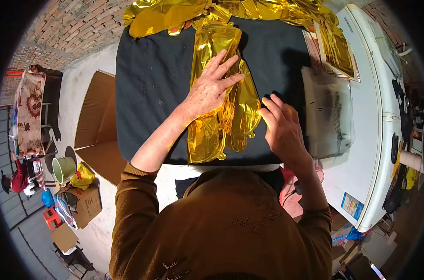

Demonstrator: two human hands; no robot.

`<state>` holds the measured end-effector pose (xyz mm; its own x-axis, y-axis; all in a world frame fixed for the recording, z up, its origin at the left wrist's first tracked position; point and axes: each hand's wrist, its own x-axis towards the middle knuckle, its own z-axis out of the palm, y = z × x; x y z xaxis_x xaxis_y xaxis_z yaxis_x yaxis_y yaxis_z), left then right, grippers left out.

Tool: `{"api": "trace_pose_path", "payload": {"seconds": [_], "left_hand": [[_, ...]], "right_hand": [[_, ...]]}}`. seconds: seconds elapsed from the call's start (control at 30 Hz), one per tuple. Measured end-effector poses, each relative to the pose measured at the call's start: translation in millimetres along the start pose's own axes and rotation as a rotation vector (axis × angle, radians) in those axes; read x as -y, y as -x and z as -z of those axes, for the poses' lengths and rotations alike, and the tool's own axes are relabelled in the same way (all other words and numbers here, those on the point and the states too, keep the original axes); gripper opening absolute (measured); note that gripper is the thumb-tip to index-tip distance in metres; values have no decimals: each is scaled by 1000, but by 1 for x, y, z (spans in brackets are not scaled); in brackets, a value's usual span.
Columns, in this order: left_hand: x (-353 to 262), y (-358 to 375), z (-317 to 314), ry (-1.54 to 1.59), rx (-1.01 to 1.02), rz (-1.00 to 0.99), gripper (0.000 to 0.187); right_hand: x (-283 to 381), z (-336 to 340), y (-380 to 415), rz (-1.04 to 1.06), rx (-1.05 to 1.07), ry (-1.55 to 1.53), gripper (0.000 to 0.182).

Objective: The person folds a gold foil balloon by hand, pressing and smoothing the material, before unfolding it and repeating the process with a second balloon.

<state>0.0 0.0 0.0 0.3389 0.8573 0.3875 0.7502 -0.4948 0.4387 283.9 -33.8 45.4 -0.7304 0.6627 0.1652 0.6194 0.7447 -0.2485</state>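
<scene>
A deflated gold foil balloon (202,140) lies lengthwise on the black cloth-covered table (151,98), its surface creased and its lower end split into two lobes with small tabs. My left hand (214,86) rests palm down on its middle, with the fingers spread and pointing away. At the balloon's right edge is my right hand (284,128), back upward and fingers stretched toward the foil. Its fingertips meet or nearly meet the edge; the thumb is hidden. More gold foil balloons (160,16) are heaped along the table's far edge.
Clear plastic sleeves (328,114) lie on the right, below a stack of gold foil packs (335,49). A white fridge-like appliance (368,116) lies beyond them. On the left stand an open cardboard box (97,112), a pale bucket (64,169) and another carton (86,205).
</scene>
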Motion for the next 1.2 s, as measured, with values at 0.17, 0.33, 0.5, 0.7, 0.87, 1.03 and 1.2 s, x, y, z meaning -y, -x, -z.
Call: {"api": "trace_pose_path", "payload": {"seconds": [0.17, 0.33, 0.5, 0.7, 0.87, 1.03, 1.2], "left_hand": [[-1, 0, -3, -22, 2, 2, 68], [0, 0, 0, -22, 8, -5, 68], [3, 0, -4, -15, 1, -3, 68], [0, 0, -1, -13, 12, 2, 65], [0, 0, -1, 7, 12, 5, 61], [0, 0, -1, 13, 8, 1, 57], [2, -1, 0, 35, 3, -13, 59]], "right_hand": [[5, 2, -3, 71, -9, -3, 58], [2, -1, -10, 87, 16, -78, 59], [2, -3, -14, 122, 30, -131, 59], [-2, -1, -15, 144, 41, -121, 49], [-5, -5, -25, 168, -49, -59, 37], [12, -23, -52, 143, -224, -9, 36], [19, -51, -65, 50, -152, -23, 46]]}}
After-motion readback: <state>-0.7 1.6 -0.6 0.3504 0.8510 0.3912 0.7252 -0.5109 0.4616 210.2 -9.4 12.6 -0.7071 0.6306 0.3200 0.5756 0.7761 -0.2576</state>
